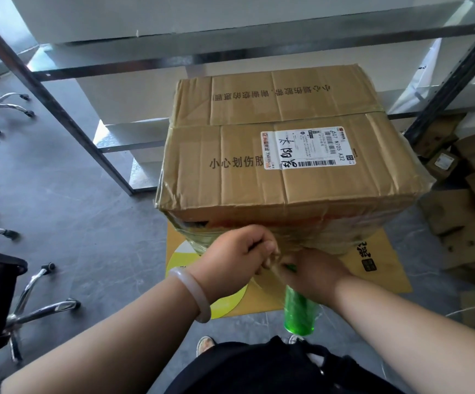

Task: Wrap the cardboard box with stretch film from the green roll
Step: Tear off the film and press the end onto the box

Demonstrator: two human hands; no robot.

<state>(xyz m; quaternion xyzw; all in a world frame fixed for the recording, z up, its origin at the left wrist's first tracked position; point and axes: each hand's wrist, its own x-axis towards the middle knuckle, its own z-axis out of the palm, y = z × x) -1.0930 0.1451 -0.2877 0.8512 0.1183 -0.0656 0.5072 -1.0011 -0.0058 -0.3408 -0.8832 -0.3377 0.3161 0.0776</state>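
Observation:
A big brown cardboard box (281, 155) with a white shipping label stands on a yellow mat (378, 268) on the floor. Clear stretch film covers its near lower side. The green roll (298, 311) hangs upright just in front of the box, near its bottom edge. My right hand (313, 275) grips the top of the roll. My left hand (242, 254), with a pale bangle on the wrist, pinches the film beside the roll against the box's near face. Film stretches between the two hands.
A metal shelf frame (68, 115) with white panels stands behind and left of the box. Flattened small cartons (463, 217) are piled on the right. Office chair bases (31, 305) stand on the grey floor at left. My feet are just below the roll.

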